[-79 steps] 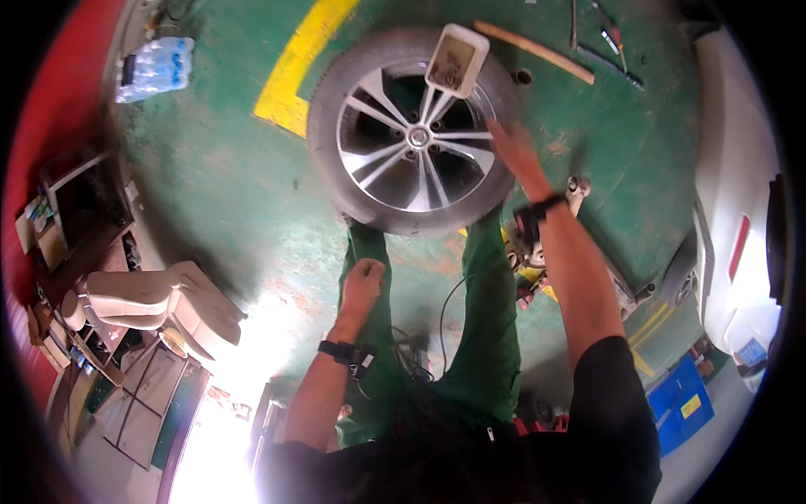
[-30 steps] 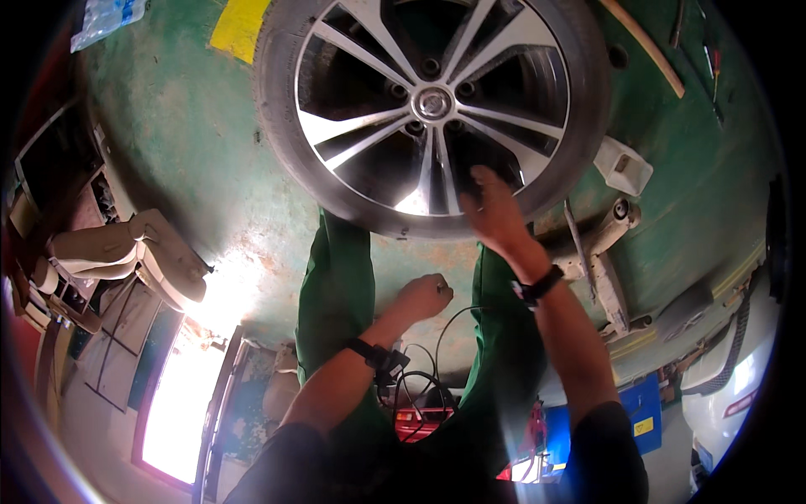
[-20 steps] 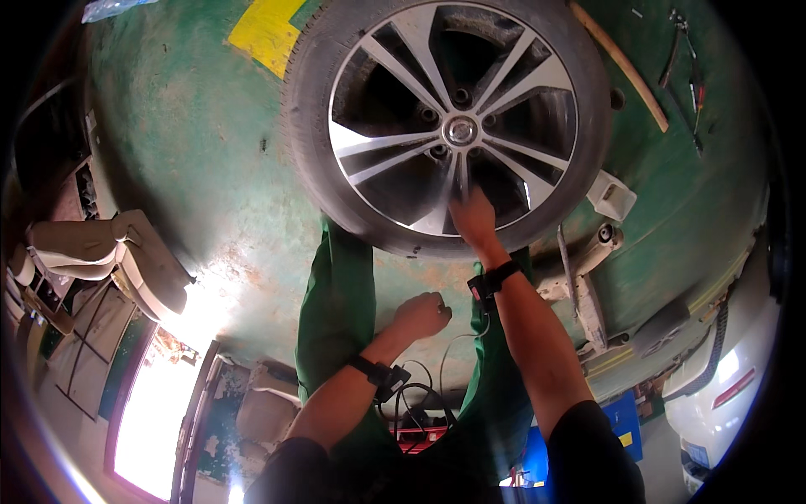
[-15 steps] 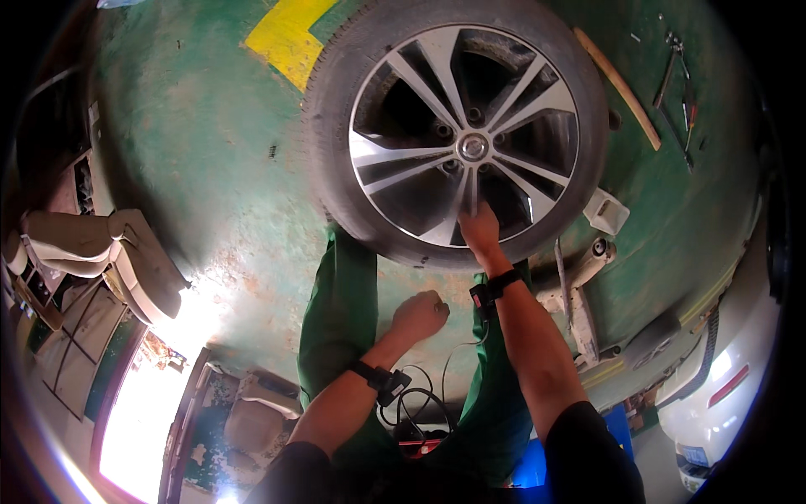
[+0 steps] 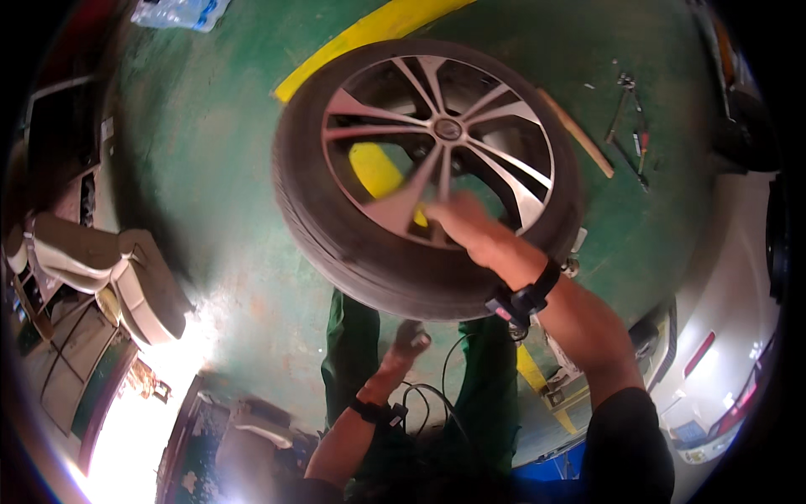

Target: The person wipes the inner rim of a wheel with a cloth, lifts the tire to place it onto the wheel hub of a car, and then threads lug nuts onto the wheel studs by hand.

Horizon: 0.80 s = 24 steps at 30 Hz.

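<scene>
A car wheel (image 5: pixel 448 130) with a black tyre and silver twin-spoke alloy rim is tilted up off the green floor, its near edge toward my legs. My right hand (image 5: pixel 462 220) reaches over that near side and closes around a lower spoke; motion blurs the fingers. Below the tyre, apart from it and between my knees, my left hand (image 5: pixel 410 338) is curled closed. Whether anything sits in those fingers cannot be made out. Each wrist wears a black strap with a small device.
A wooden handle (image 5: pixel 577 134) and long metal wrenches (image 5: pixel 630 126) lie right of the wheel. Beige car seats (image 5: pixel 138 277) stand at the left. A white car (image 5: pixel 714 336) is at the right. Black cable (image 5: pixel 449 403) loops between my legs. Yellow floor marking (image 5: pixel 369 34) runs behind the wheel.
The wheel has gone from lying flat to tilted, with floor and yellow marking now showing through its spokes. My right hand has moved with it; my left hand has shifted slightly left and down.
</scene>
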Each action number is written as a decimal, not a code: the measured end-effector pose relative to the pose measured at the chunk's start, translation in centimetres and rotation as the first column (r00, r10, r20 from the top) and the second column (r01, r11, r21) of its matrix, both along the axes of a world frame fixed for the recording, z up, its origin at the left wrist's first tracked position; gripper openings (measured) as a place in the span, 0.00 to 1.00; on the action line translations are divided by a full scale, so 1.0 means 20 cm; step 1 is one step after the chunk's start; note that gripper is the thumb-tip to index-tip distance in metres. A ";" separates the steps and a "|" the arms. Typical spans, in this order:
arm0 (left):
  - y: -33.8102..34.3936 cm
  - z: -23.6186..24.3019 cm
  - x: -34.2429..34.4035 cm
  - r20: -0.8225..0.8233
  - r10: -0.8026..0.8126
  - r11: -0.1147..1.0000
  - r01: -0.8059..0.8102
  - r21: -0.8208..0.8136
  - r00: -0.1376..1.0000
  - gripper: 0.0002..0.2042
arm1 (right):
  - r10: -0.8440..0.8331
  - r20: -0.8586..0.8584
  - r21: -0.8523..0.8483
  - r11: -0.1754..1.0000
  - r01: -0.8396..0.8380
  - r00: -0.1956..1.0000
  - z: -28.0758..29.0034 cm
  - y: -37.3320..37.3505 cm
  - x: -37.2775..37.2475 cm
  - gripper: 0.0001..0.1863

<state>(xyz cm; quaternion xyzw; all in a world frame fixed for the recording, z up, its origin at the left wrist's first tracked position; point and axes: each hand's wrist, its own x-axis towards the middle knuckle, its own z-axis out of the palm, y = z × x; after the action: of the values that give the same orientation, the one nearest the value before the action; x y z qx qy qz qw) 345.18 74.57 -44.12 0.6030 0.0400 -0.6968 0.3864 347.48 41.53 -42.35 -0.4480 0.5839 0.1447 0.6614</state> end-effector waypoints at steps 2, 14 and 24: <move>-0.24 0.04 0.12 0.087 0.138 0.980 -0.123 -0.154 0.987 0.34 | 0.104 0.112 -0.005 0.995 -0.104 0.988 0.22 -0.27 0.15 0.13; -1.27 0.37 1.14 0.075 0.420 0.901 -0.407 -0.150 0.904 0.42 | 0.113 -0.026 -0.925 0.374 -0.067 0.993 0.66 -0.55 0.01 0.27; -2.45 0.66 1.42 0.608 -0.167 0.928 0.332 -0.169 0.776 0.46 | -0.643 -0.084 -0.752 0.542 0.375 0.761 0.64 -0.93 0.27 0.31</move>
<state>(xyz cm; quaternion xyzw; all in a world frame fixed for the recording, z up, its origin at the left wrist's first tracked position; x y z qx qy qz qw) 373.61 25.61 -30.87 0.7293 -0.2555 -0.5221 0.3609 352.90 22.94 -29.54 -0.4353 0.8069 -0.2112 0.3388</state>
